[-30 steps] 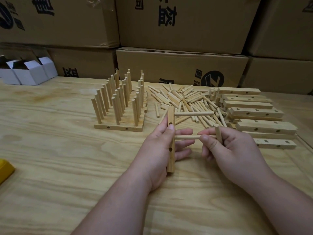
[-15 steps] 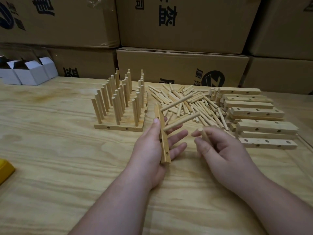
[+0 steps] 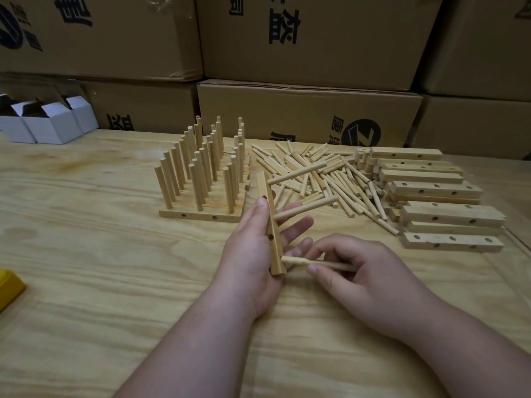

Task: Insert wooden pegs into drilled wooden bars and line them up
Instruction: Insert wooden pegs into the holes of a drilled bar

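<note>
The drilled bar (image 3: 270,225), light and rigid, is gripped mid-length by the left hand (image 3: 253,248), with two pegs seated. At 3 o'clock, the third peg (image 3: 316,262) is pinched by the right hand (image 3: 359,271), tip touching the end hole. Slender pegs are best held near the entering end.

One camera only — worn on the person's head, looking forward and down over the wooden table (image 3: 86,254), close above both forearms, facing the stacked cardboard boxes (image 3: 310,110) behind — a wide-angle view.
</note>
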The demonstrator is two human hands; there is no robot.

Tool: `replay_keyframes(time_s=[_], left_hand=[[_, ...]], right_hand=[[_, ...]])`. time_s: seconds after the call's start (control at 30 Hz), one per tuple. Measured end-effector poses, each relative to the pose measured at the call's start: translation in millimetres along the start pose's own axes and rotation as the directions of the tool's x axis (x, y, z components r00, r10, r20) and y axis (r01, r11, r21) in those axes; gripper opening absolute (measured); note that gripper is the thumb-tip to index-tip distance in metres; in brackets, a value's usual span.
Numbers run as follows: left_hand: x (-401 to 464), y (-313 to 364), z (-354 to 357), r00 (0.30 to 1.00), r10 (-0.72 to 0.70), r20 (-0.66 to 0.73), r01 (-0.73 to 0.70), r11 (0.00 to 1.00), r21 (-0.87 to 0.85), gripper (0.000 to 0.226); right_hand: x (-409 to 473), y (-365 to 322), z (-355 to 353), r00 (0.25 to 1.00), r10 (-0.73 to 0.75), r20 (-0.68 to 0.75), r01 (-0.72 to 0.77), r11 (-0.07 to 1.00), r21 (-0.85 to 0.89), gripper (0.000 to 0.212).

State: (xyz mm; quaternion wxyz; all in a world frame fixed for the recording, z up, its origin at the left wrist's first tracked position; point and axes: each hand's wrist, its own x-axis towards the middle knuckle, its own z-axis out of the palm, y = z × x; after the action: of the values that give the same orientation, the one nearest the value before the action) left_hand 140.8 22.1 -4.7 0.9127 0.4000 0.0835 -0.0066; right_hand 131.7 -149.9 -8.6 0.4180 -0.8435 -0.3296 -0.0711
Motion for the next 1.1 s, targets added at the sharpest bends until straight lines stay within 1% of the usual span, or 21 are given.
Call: replay_keyframes(time_s=[0.13, 0.27, 0.37, 0.5, 0.6, 0.67, 0.8, 0.83, 0.9, 0.97, 1.03, 1.1], left_hand=[[-1.1, -0.6, 1.1, 1.0, 0.016, -0.008, -0.016, 1.0, 0.013, 0.032], [-2.3, -1.7, 2.1, 0.999, 0.043, 0.005, -0.043, 0.998, 0.054, 0.027], [-2.2, -4.0, 3.0, 0.996, 0.081, 0.031, -0.083, 0.992, 0.094, 0.033], [-1.3, -7.4, 2.0, 0.99, 0.123, 0.073, -0.133, 0.979, 0.153, 0.041], [-0.9, -7.1, 1.4, 0.99, 0.122, 0.073, -0.133, 0.976, 0.17, 0.041], [-1.2, -6.9, 1.9, 0.991, 0.117, 0.068, -0.128, 0.975, 0.181, 0.037], [-2.6, -6.4, 3.0, 0.993, 0.106, 0.052, -0.114, 0.976, 0.183, 0.034], [-2.8, -6.2, 4.0, 0.994, 0.103, 0.042, -0.108, 0.979, 0.175, 0.032], [-2.5, -6.6, 5.6, 0.994, 0.106, 0.006, -0.105, 0.982, 0.156, 0.03], [-1.6, -8.0, 5.6, 0.992, 0.12, -0.03, -0.115, 0.982, 0.15, 0.027], [-1.5, -9.0, 5.1, 0.993, 0.116, -0.027, -0.112, 0.984, 0.139, 0.024], [-1.7, -8.3, 4.6, 0.995, 0.098, -0.018, -0.096, 0.99, 0.106, 0.023]], right_hand=[[1.1, -2.8, -0.4, 1.0, 0.003, -0.014, -0.002, 0.999, 0.049, 0.015], [1.6, -2.0, -1.2, 1.0, -0.007, -0.016, 0.007, 1.0, -0.014, 0.016], [2.5, -3.6, -1.6, 0.999, -0.038, -0.029, 0.036, 0.996, -0.079, 0.013], [2.8, -6.9, -0.6, 0.995, -0.082, -0.053, 0.076, 0.991, -0.112, 0.016], [3.0, -5.2, -0.5, 0.996, -0.073, -0.057, 0.066, 0.99, -0.126, 0.013], [3.0, -5.5, -0.8, 0.996, -0.059, -0.067, 0.051, 0.992, -0.119, 0.013], [0.0, -4.9, 0.2, 0.996, -0.002, -0.092, -0.003, 0.999, -0.052, 0.012], [-0.1, -4.1, 0.4, 0.992, 0.028, -0.121, -0.03, 0.999, -0.02, 0.015], [0.7, -2.5, -0.3, 0.972, 0.097, -0.216, -0.085, 0.994, 0.061, 0.033], [3.9, -2.7, -2.5, 0.935, 0.171, -0.31, -0.14, 0.983, 0.119, 0.049], [6.9, -1.4, -5.5, 0.883, 0.238, -0.405, -0.184, 0.969, 0.168, 0.06], [8.5, -0.1, -9.4, 0.812, 0.327, -0.483, -0.227, 0.94, 0.254, 0.065]])
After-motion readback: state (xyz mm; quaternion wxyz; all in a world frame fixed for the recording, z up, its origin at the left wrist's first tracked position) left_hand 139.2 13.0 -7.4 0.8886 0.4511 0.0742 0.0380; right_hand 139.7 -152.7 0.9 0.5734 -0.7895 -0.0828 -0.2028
